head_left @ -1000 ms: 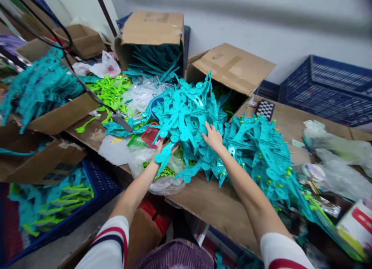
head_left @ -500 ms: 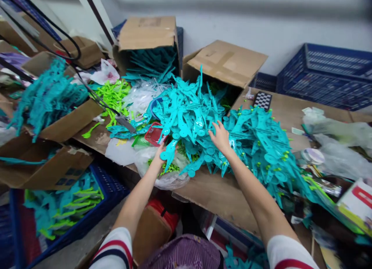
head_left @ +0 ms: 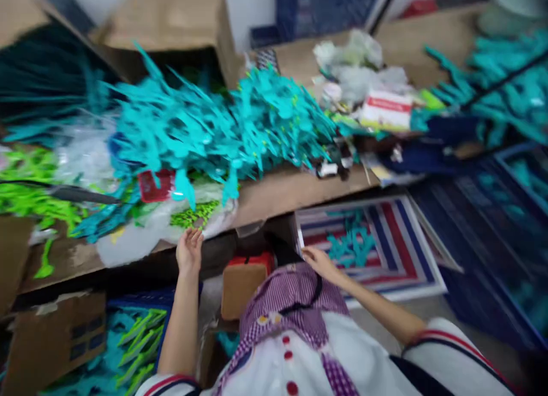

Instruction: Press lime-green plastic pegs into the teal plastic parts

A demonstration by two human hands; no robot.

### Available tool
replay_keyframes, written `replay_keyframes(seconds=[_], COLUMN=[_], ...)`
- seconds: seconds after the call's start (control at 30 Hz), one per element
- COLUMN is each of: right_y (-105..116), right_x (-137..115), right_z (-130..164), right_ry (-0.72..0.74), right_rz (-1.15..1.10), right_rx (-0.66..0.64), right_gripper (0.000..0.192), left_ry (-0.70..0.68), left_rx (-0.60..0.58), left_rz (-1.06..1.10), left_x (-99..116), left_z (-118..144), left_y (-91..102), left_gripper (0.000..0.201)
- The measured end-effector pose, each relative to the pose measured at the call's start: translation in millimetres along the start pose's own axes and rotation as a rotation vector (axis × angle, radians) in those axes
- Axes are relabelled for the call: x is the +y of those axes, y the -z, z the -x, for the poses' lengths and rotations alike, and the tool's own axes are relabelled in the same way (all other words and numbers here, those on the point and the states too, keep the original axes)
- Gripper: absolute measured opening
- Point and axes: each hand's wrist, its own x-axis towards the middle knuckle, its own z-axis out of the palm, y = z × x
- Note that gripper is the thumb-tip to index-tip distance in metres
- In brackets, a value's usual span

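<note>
"Plenty of teal plastic pieces (head_left: 180, 128) in view. Lying where?"

"Heaped along the bench (head_left: 274, 196), in front of an open cardboard box (head_left: 169, 19), with a few ends jutting toward the front edge."

"And the left hand (head_left: 190, 252)?"

"Raised just in front of the bench edge, close to the green bits (head_left: 192, 214) in a clear plastic bag (head_left: 223, 216). Fingers loosely curled, about half open, nothing visible in the grasp."

"The right hand (head_left: 319, 262)?"

"Low, by the edge of the purple striped apron (head_left: 278, 282), well apart from the heap. Fingers loosely bent; too blurred to tell about any hold, or about contact with the cloth."

"And near that hand?"

"Just beyond, below the bench, a striped panel (head_left: 400, 239) in a white frame, with loose teal pieces (head_left: 353, 242) on top."

"Around the heap?"

"To the left, a red basket (head_left: 154, 185), then bright green pieces (head_left: 25, 190). To the right, a red-and-white box (head_left: 387, 108) and crumpled plastic (head_left: 353, 59)."
</note>
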Motion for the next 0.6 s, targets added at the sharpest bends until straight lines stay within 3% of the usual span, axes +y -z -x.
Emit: replay_keyframes(seconds=[0.1,0.17,0.27,0.33,0.43,0.6], right_y=[-20,-35,-58,-69,-77,-74], right_x=[52,80,112,128,151,188], right_z=[76,120,177,210,254,316], right_ry=[-0.131,-0.206,-0.286,-0.325,-0.389,-0.511], right_rz=[-0.005,-0.051,-0.125,-0.180,-0.249,-0.311], right_rx=[0.016,0.054,0.106,0.149,0.225,0.326], right_gripper=[0.029,0.027,0.023,0.022,0.023,0.024], left_ry=[0.027,0.078,0.087,0.107,0.139,0.085], left_rx=[-0.268,-0.585,-0.821,-0.966,-1.134,-1.202], left_rz=[-0.488,-0.967,-1.195,-1.296,-1.456,-1.664], left_x=[-83,-137,-195,-217,-234,-248], left_z=[73,127,199,233,263,278], left_y=[28.7,49.0,75.1,85.7,86.9,59.7], left_gripper=[0.031,0.038,0.032,0.028,0.026,0.026])
